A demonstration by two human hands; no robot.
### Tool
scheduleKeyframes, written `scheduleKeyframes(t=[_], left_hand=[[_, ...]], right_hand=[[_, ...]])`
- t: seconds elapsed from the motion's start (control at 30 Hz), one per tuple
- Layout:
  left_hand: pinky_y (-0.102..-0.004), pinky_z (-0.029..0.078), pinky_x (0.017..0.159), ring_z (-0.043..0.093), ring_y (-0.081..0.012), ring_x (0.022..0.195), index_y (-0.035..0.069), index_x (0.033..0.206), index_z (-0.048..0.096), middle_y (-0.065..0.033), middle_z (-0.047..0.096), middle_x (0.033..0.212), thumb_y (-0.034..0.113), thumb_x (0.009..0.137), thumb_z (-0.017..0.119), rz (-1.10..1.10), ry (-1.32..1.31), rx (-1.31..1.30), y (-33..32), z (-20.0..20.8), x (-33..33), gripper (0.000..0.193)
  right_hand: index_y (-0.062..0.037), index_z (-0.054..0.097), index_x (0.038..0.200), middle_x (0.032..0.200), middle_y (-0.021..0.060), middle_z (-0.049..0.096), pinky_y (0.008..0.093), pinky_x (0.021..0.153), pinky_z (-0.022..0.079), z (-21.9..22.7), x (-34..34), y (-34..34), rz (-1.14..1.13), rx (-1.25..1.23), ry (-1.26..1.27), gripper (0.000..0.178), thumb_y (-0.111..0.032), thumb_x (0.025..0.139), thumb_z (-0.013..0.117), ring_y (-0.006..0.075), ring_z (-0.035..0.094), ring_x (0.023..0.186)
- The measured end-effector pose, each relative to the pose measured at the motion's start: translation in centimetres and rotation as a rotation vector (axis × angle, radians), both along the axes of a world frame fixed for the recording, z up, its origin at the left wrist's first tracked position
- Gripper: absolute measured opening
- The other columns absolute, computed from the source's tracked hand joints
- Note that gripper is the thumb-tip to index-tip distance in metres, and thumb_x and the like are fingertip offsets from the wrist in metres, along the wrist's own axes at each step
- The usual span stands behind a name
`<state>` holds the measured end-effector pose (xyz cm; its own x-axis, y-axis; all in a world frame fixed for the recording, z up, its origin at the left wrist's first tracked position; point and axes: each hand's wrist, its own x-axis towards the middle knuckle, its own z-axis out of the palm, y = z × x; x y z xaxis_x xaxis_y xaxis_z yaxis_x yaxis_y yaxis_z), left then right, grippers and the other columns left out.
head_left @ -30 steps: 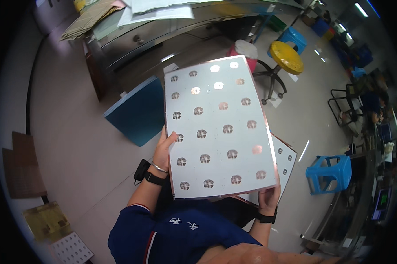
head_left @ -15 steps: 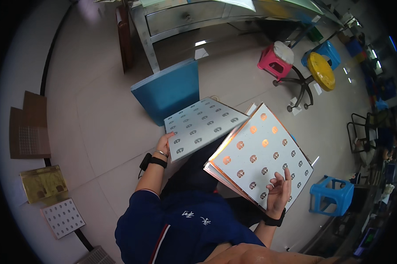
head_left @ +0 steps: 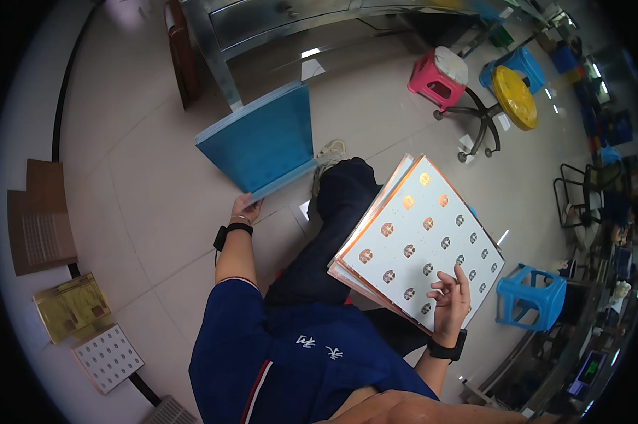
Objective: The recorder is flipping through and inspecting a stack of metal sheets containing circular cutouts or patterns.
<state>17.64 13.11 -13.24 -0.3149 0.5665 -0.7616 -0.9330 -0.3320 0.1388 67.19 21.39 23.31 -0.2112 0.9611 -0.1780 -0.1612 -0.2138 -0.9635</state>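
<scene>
My left hand point(head_left: 247, 208) grips the near corner of a thin flat panel point(head_left: 285, 181), now seen almost edge-on. The panel lies against the lower front of an upright stack of blue boards point(head_left: 262, 138); whether they touch I cannot tell. A stack of white sheets point(head_left: 386, 247) with rows of round, shiny copper and dark marks rests tilted over my lap. Above its lower right part is my right hand point(head_left: 449, 300), fingers apart and bent a little, holding nothing visible.
A metal desk point(head_left: 227, 78) stands behind the blue boards. To the right are a pink stool point(head_left: 435, 81), a yellow round swivel stool point(head_left: 514, 99) and a blue stool point(head_left: 531, 297). Cardboard point(head_left: 43, 240), a gold panel point(head_left: 71, 307) and another patterned sheet point(head_left: 108, 359) lean along the left wall.
My left hand has carried the panel left and away from the lap stack toward the blue boards, turning it from face-up to nearly edge-on. My right hand has barely moved.
</scene>
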Motion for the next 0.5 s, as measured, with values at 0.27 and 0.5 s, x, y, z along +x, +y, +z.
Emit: scheduleKeyframes(t=[0.27, 0.5], left_hand=[[-0.0420, 0.046, 0.094, 0.052, -0.0368, 0.111, 0.008, 0.139, 0.017, -0.0232, 0.042, 0.131, 0.034, 0.096, 0.036, 0.131, 0.219, -0.034, 5.6, 8.1, 3.4, 0.054], [-0.0338, 0.050, 0.080, 0.059, -0.0240, 0.090, 0.004, 0.122, 0.046, -0.0152, 0.057, 0.109, 0.020, 0.094, 0.042, -0.677, 0.703, -0.015, 7.8, 17.6, 10.2, 0.032]], right_hand=[[-0.0001, 0.040, 0.129, 0.109, 0.0170, 0.059, 0.0293, 0.068, 0.052, -0.1, 2.0, -0.3, -0.086, -0.011, -0.139, 0.039, -0.018, 0.094, 0.043, 0.0188, 0.060, 0.086], [-0.0012, 0.043, 0.129, 0.113, 0.0133, 0.056, 0.0252, 0.076, 0.048, -4.2, 9.3, -0.2, -0.404, 0.031, -0.455, 0.037, -0.015, 0.095, 0.043, 0.0143, 0.055, 0.095]])
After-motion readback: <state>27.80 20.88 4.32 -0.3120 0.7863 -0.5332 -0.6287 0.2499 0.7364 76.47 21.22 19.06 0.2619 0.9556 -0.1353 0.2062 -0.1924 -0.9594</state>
